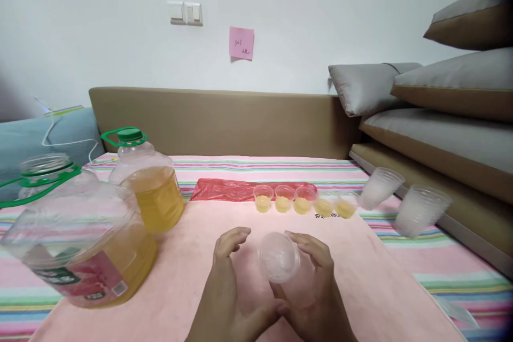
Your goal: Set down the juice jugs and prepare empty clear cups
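Observation:
My right hand (315, 283) grips a small clear plastic cup (279, 256), tipped so its base faces me, low over the pink towel (192, 256). My left hand (224, 283) is cupped beside the cup on its left, fingers apart and curled toward it; whether they touch it is unclear. Beyond the hands, several small cups of yellow liquid (303, 200) stand in a row. An open oil jug (76, 246) with a green handle leans at the near left, about a third full. A capped oil jug (150, 184) stands behind it.
A red plastic bag (224, 189) lies behind the cup row. Two stacks of clear cups (379, 187) (420, 211) lie on their sides at the right. Grey-and-tan cushions (441, 139) line the right; a padded tan headboard (224, 120) runs along the back.

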`<action>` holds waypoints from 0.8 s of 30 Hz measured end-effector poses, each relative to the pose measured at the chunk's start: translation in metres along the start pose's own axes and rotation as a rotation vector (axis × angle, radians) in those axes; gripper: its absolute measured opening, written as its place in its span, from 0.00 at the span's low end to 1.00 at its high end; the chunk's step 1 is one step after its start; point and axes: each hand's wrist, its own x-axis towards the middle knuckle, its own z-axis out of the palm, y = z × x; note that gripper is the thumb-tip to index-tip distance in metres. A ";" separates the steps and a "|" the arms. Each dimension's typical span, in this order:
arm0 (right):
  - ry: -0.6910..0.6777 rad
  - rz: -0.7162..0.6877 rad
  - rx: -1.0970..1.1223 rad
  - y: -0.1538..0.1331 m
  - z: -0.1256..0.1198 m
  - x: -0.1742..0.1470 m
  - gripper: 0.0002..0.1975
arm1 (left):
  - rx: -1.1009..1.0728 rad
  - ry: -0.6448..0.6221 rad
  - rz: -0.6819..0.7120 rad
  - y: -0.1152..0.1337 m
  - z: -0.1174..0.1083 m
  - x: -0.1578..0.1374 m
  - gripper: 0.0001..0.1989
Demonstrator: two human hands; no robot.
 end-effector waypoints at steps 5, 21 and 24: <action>-0.055 -0.017 -0.028 0.004 0.003 -0.006 0.26 | -0.003 -0.086 -0.101 0.005 0.006 0.002 0.41; -0.151 -0.053 -0.056 0.002 0.006 -0.011 0.23 | 0.001 -0.226 -0.192 0.011 -0.009 0.010 0.36; -0.151 -0.048 -0.060 0.002 0.006 -0.011 0.23 | 0.011 -0.228 -0.179 0.010 -0.010 0.010 0.35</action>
